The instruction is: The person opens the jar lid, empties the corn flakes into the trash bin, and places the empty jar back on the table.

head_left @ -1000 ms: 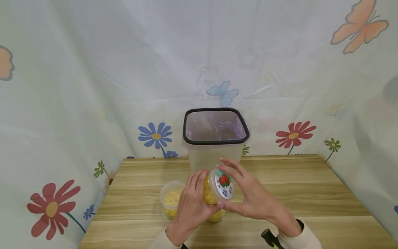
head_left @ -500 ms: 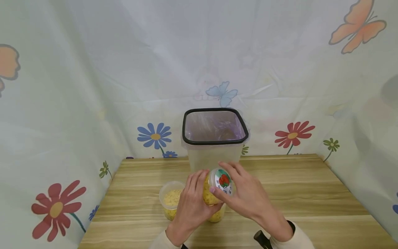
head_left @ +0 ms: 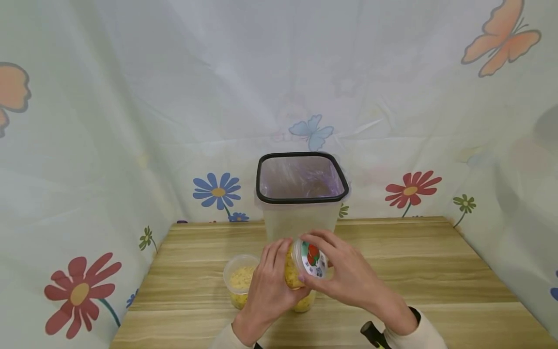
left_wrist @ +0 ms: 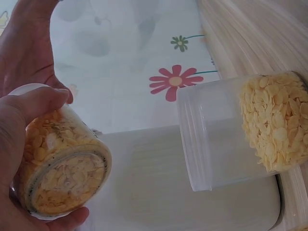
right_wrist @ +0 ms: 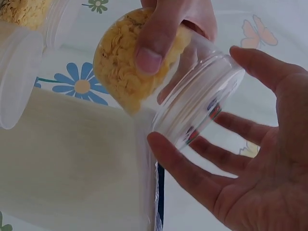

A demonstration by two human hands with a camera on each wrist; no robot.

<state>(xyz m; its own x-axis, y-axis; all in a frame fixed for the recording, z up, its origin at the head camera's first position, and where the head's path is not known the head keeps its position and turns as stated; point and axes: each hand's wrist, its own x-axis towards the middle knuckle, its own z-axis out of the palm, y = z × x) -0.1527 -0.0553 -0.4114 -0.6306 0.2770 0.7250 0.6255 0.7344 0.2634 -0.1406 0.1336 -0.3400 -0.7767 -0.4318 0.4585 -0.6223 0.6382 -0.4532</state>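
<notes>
And here's the label [head_left: 313, 254]: white, a green patch at its edge, a red vegetable-like picture in the middle, small marks below too blurred to read. It sits on the round lid [head_left: 320, 271] of a clear jar [head_left: 292, 271], tipped sideways in front of the bin, yellow flakes inside.

The left hand [head_left: 270, 286] wraps firmly round the jar's body; the right hand [head_left: 348, 271] is half curled, fingertips around the lid's edge.

Close by on the left stands an uncovered jar [head_left: 240, 281], flakes well below its rim; another jar [head_left: 305, 304] shows beneath the hands, largely hidden by them. Straight ahead, the pale bin [head_left: 301, 218] blocks the way forward, black-rimmed, a clear liner [head_left: 298, 177] inside.

The wooden tabletop [head_left: 436, 271] runs on to the right, its far edge meeting the flower-and-butterfly hanging [head_left: 392, 72], which closes in both sides too.
</notes>
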